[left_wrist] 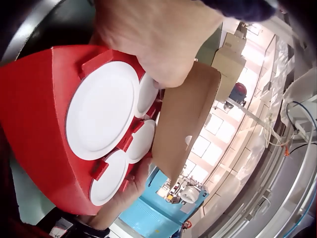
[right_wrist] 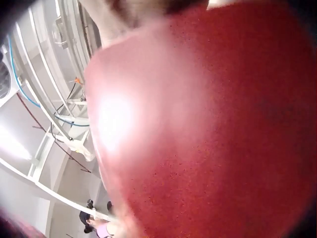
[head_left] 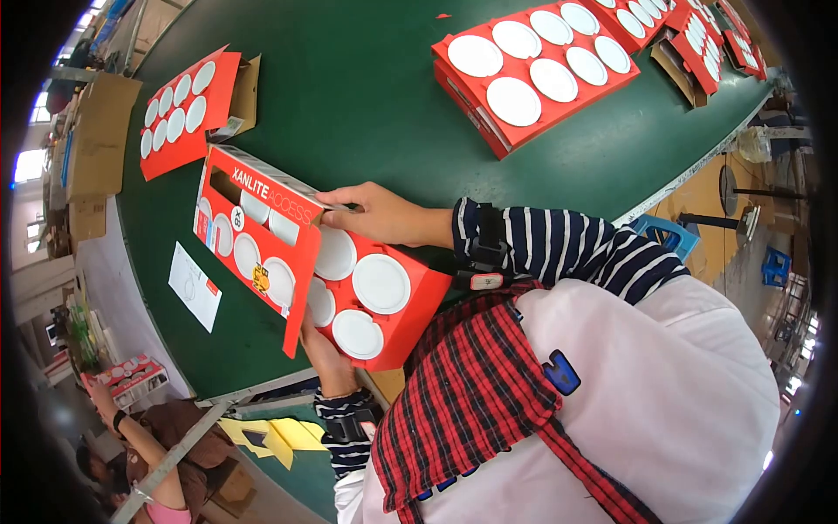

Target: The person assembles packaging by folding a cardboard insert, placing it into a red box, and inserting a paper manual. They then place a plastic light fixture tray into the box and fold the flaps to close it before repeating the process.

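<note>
A red XANLITE carton (head_left: 410, 319) with white round discs (head_left: 381, 284) leans against the person's front. Its printed red panel (head_left: 301, 262), with cutouts, stands out to the left. The left hand (head_left: 327, 356) grips the lower side where panel and carton meet, fingers partly hidden. Opposite, the right hand (head_left: 375, 212) holds the upper edge, fingertips at the panel's corner. In the left wrist view, the left hand (left_wrist: 153, 42) lies beside the discs, with the panel's brown inner face (left_wrist: 183, 114) beyond. A blurred red surface (right_wrist: 208, 124) fills most of the right wrist view.
More red cartons of discs lie on the green table (head_left: 349, 96): one on the far left (head_left: 175, 122), a larger one (head_left: 532, 74) toward the right, several behind it. A white paper slip (head_left: 195, 286) lies near the table's left edge. Another person's arm (head_left: 148, 445) appears lower left.
</note>
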A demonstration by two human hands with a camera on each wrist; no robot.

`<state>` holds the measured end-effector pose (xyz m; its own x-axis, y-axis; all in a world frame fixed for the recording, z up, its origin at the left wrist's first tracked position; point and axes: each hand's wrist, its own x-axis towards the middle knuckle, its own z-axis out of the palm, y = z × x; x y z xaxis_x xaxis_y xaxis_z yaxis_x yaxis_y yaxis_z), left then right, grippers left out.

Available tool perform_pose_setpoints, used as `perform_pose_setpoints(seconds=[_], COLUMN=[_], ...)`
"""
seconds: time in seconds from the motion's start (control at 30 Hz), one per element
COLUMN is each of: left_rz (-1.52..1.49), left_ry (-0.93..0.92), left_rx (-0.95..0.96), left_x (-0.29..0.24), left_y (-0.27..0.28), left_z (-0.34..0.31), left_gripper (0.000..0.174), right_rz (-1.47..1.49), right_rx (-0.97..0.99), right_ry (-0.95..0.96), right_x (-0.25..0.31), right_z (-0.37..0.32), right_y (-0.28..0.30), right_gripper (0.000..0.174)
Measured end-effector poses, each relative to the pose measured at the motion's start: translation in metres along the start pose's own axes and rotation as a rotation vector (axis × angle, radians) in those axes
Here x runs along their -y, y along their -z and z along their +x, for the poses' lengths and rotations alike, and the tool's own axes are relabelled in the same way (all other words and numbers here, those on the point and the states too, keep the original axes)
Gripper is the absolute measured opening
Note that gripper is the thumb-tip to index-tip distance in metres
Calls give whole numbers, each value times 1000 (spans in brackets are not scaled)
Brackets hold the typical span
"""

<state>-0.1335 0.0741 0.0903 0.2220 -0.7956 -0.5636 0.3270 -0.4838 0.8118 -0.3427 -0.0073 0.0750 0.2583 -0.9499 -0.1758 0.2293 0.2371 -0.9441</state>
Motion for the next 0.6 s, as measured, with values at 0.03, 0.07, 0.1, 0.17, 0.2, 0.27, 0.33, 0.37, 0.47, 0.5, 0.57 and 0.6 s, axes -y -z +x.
perform_pose_setpoints(seconds=[0.03,0.07,0.1,0.17,0.2,0.27,0.33,0.37,0.47,0.5,0.57,0.6], left_rz=[1,5,55,83,114,189,268,327,343,301,335,362], left_ry=[-16,-30,-76,-106,-137,-157,-172,-153,-125,-121,-369,-621], left_rx=[8,10,-31,-65,-100,-84,-65,-45,-68,-112,-173,-231], left_x=[2,3,1,-2,-4,9,10,6,-5,-7,0,1], left_y=[-2,-7,-13,-24,-26,-5,11,14,2,-6,-20,-24], left_z=[-4,-9,-16,-25,-27,-13,-6,-5,-15,-17,-15,-15], left_gripper=[46,47,50,44,39,47,55,56,54,51,48,45], right_rz=[-131,-130,-216,-305,-163,-20,52,52,122,142,167,126], right_rx=[30,28,46,67,37,14,-36,-36,-52,-58,-66,-101], right_ry=[59,59,40,22,54,79,26,24,-50,-72,-92,-26], right_x=[4,8,12,8,-5,-12,-14,-13,-9,-8,-9,-9], right_z=[-3,-6,-11,-15,-14,-16,-20,-21,-27,-29,-33,-36], right_y=[0,2,4,7,8,9,10,10,8,7,3,0], right_gripper=[50,50,48,46,45,44,47,47,48,49,49,49])
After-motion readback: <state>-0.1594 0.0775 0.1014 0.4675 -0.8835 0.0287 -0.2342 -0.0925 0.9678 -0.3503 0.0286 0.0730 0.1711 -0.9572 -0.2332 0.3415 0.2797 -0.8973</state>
